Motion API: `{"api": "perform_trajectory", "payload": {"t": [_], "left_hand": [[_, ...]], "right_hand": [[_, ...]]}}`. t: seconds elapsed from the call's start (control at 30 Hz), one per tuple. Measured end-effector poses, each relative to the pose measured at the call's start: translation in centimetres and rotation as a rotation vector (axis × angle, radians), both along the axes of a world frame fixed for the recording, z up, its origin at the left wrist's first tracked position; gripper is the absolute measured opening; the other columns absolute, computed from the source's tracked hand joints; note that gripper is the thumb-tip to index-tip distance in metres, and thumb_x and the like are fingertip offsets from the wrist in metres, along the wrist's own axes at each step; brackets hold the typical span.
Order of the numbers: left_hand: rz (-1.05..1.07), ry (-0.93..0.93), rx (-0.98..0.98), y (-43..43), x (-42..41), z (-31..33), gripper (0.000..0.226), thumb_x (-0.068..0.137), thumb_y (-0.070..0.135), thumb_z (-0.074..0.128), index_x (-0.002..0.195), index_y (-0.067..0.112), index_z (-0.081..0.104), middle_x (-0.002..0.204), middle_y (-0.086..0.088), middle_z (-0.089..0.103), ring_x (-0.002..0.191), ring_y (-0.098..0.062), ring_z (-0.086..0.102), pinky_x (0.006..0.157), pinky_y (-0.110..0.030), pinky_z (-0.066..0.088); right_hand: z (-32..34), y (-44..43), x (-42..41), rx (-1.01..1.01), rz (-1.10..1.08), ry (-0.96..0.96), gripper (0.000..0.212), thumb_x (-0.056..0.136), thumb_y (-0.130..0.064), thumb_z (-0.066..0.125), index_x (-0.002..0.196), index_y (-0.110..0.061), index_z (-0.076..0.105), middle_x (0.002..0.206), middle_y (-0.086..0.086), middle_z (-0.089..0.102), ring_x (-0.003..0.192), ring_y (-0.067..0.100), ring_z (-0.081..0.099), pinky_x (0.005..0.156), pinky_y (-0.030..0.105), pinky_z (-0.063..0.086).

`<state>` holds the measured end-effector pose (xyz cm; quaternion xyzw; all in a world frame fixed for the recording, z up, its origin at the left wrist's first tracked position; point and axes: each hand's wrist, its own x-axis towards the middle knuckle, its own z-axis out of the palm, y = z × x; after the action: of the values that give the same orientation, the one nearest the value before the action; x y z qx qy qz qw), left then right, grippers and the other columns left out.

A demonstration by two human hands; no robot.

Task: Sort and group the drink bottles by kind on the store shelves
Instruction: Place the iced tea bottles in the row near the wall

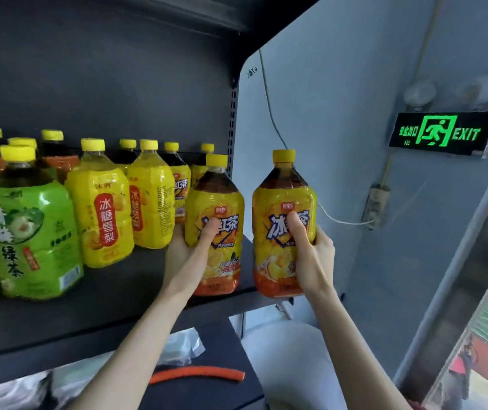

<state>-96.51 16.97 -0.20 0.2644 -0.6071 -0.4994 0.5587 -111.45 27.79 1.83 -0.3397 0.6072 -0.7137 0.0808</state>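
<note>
Two full, yellow-capped plastic iced-tea bottles, likely heavy and slick, were at the dark metal shelf's [118, 294] right end, each gripped mid-label: left bottle [225, 202] in left hand [188, 245], right bottle [284, 196] in right hand [315, 251].

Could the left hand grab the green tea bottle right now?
Probably not yet: the left hand grips an iced tea bottle. The green tea bottle stands unblocked at the shelf front, so once freed it likely could.
</note>
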Motion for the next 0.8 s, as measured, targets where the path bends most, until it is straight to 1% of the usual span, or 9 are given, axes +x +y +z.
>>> {"api": "perform_trajectory", "payload": {"t": [0.1,0.23,0.3,0.37,0.4,0.5,0.63,0.73,0.8], "left_hand": [[0.062,-0.036,-0.015,-1.3,-1.6,-0.2,0.071,0.069,0.069,0.054,0.129,0.031,0.046,0.118,0.012,0.061,0.106,-0.005,0.059,0.093,-0.036,0.051],[0.071,-0.070,-0.010,-3.8,-3.2,-0.9,0.081,0.075,0.066,0.056,0.141,0.025,0.033,0.129,0.005,0.055,0.116,-0.015,0.057,0.095,-0.042,0.051],[0.059,-0.113,-0.011,-5.3,-3.8,-1.0,0.080,0.074,0.066,0.053,0.140,0.028,0.030,0.127,0.010,0.053,0.114,-0.010,0.056,0.086,-0.028,0.054],[0.068,-0.174,-0.022,-6.6,-4.2,-0.7,0.082,0.071,0.068,0.051,0.140,0.029,0.028,0.122,0.014,0.051,0.102,0.003,0.054,0.066,-0.007,0.050],[0.070,-0.195,-0.018,-7.4,-4.4,-0.5,0.087,0.070,0.068,0.051,0.143,0.028,0.026,0.126,0.011,0.049,0.102,0.002,0.053,0.065,-0.006,0.050],[0.080,-0.255,0.022,-9.4,-5.1,0.0,0.095,0.068,0.068,0.053,0.147,0.025,0.023,0.146,-0.001,0.038,0.127,-0.019,0.046,0.097,-0.037,0.050],[0.081,-0.265,0.038,-10.6,-6.2,0.2,0.085,0.076,0.063,0.053,0.146,0.027,0.021,0.146,0.002,0.039,0.129,-0.019,0.045,0.099,-0.032,0.045],[0.050,-0.245,0.100,-11.2,-6.7,-0.1,0.079,0.084,0.058,0.052,0.148,0.027,0.017,0.145,0.004,0.041,0.122,-0.015,0.050,0.088,-0.022,0.048],[0.033,-0.225,0.129,-11.5,-7.2,0.0,0.085,0.078,0.060,0.054,0.148,0.026,0.018,0.145,0.003,0.043,0.125,-0.017,0.050,0.100,-0.032,0.044]], "right_hand": [[-0.6,-2.3,-2.2,0.009,0.067,-0.027,0.061,0.057,-0.076,0.062,0.083,-0.022,0.071,0.078,-0.005,0.075,0.072,0.012,0.073,0.068,0.033,0.060],[-1.4,-5.8,-4.2,0.013,0.151,-0.064,0.058,0.060,-0.074,0.064,0.086,-0.023,0.072,0.082,-0.003,0.076,0.076,0.015,0.073,0.076,0.041,0.060],[-1.9,-7.4,-4.7,0.018,0.180,-0.081,0.058,0.061,-0.074,0.063,0.088,-0.023,0.072,0.083,-0.004,0.076,0.076,0.013,0.073,0.074,0.039,0.060],[-2.1,-8.7,-5.1,0.020,0.203,-0.086,0.060,0.061,-0.074,0.063,0.091,-0.023,0.072,0.084,-0.005,0.076,0.076,0.011,0.073,0.068,0.031,0.060],[-2.2,-9.2,-5.3,0.020,0.217,-0.079,0.061,0.061,-0.074,0.063,0.094,-0.023,0.071,0.086,-0.004,0.076,0.077,0.010,0.073,0.064,0.026,0.059],[-2.2,-10.4,-6.0,0.030,0.241,-0.045,0.064,0.062,-0.073,0.060,0.098,-0.021,0.070,0.091,-0.003,0.075,0.081,0.012,0.073,0.069,0.029,0.059],[-2.6,-11.6,-6.4,0.003,0.245,-0.023,0.059,0.061,-0.072,0.058,0.095,-0.025,0.067,0.092,-0.005,0.074,0.085,0.013,0.071,0.079,0.038,0.059],[-3.0,-12.0,-6.6,0.003,0.272,-0.029,0.056,0.061,-0.072,0.058,0.095,-0.027,0.066,0.093,-0.004,0.074,0.086,0.014,0.071,0.081,0.042,0.059],[-2.9,-12.3,-6.9,-0.004,0.286,-0.030,0.055,0.061,-0.071,0.060,0.094,-0.027,0.066,0.093,-0.004,0.074,0.085,0.014,0.071,0.081,0.042,0.059]]}}
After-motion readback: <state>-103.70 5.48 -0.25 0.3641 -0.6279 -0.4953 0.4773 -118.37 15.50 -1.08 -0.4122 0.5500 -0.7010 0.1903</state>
